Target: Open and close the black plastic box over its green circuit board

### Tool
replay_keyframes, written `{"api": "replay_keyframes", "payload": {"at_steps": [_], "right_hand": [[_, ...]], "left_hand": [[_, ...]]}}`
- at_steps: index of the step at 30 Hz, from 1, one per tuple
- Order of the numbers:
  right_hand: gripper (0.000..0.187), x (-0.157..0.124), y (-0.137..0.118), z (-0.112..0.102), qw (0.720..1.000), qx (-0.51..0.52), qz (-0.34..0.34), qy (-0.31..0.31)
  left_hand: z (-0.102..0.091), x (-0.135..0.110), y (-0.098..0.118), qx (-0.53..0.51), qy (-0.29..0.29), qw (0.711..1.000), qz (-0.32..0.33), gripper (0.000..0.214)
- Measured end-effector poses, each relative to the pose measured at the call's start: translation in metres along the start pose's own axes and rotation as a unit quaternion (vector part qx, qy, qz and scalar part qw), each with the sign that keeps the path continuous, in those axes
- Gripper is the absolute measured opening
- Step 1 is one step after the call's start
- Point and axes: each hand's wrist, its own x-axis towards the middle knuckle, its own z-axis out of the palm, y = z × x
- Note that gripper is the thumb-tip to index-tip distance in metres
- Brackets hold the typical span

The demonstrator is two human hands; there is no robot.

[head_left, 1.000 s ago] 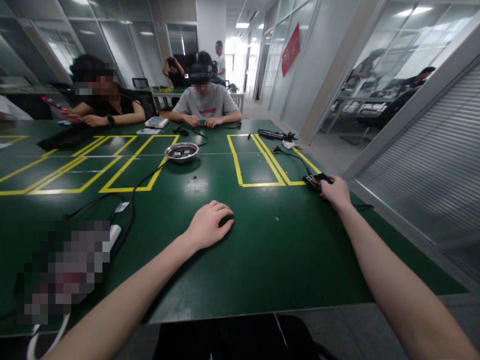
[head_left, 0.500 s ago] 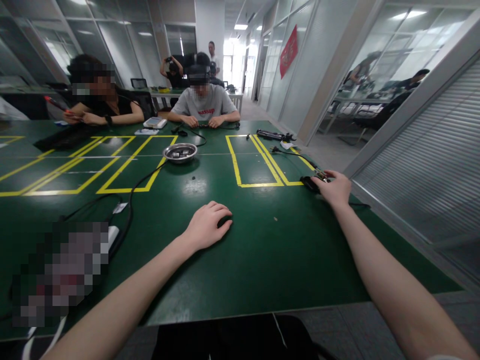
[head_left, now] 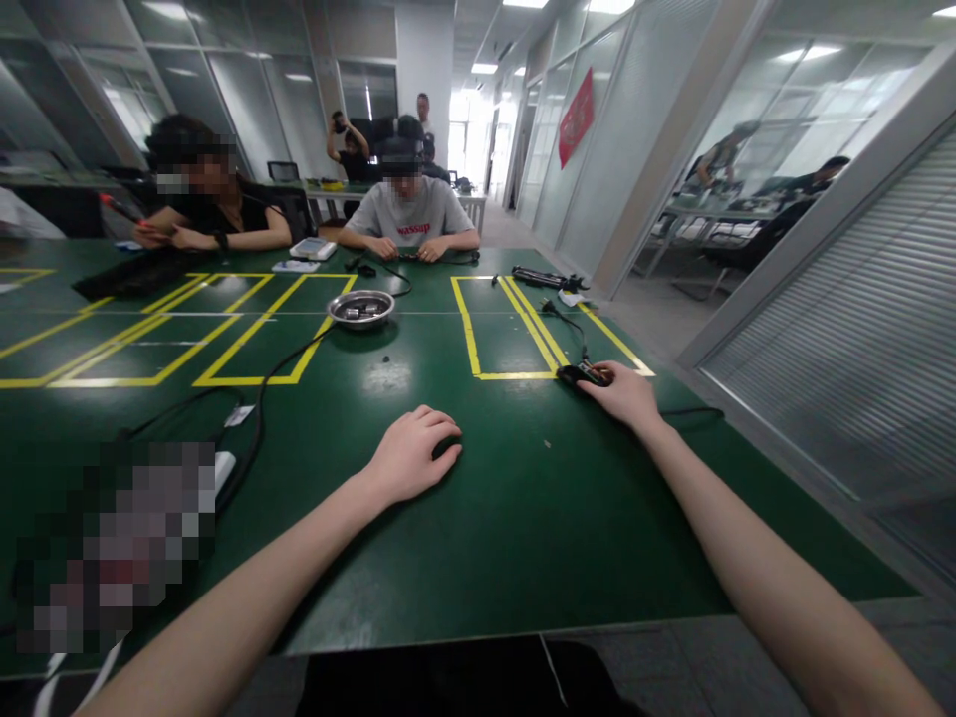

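My right hand (head_left: pixel 625 395) grips a black corded device (head_left: pixel 575 376) with bare metal-coloured inner parts showing on top; its exact kind is hard to make out. It is low over the green table (head_left: pixel 493 528), at the near end of a yellow-taped strip; whether it touches the surface I cannot tell. A black cord (head_left: pixel 580 334) runs from it toward a plug (head_left: pixel 550 307) lying on the table. My left hand (head_left: pixel 410 453) rests on the tabletop, fingers loosely curved and thumb apart, with nothing in it.
A steel bowl (head_left: pixel 361 323) holding small metal parts sits mid-table. Beyond my right hand lies a bundle of black parts (head_left: pixel 545 279). Yellow tape (head_left: pixel 515 376) marks rectangles. A blurred-out object (head_left: pixel 126 548) and cables lie at left. Two people (head_left: pixel 407 209) (head_left: pixel 216 214) sit opposite.
My right hand has brought the black device leftward and slightly nearer, and its cord now bends more steeply. My left hand stays in about the same place.
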Motion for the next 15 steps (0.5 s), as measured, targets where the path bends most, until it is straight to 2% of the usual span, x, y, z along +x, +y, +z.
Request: {"api": "replay_keyframes", "payload": {"at_steps": [2, 5, 7, 10, 12, 15], "right_hand": [[0.042, -0.014, -0.021, 0.007, 0.996, 0.039, -0.073, -0.044], [0.041, -0.042, -0.056, 0.015, 0.965, 0.118, -0.216, -0.092], [0.041, -0.064, -0.078, 0.016, 0.923, 0.169, -0.315, -0.142], [0.041, -0.095, -0.103, 0.013, 0.841, 0.221, -0.438, -0.226], [0.034, -0.109, -0.112, 0.010, 0.794, 0.250, -0.486, -0.266], [0.031, -0.118, -0.115, 0.009, 0.761, 0.276, -0.514, -0.285]], "left_hand": [[0.000, 0.000, 0.000, -0.003, 0.001, 1.000, -0.002, 0.019], [0.000, 0.000, 0.001, -0.012, 0.012, 1.000, 0.000, 0.026], [-0.001, 0.000, 0.003, -0.022, 0.035, 0.999, 0.012, 0.037], [-0.006, -0.001, 0.007, -0.050, 0.055, 0.995, 0.071, 0.048], [-0.009, -0.001, 0.009, -0.066, 0.037, 0.990, 0.122, 0.042], [-0.010, -0.002, 0.011, -0.075, 0.005, 0.987, 0.144, 0.038]]}}
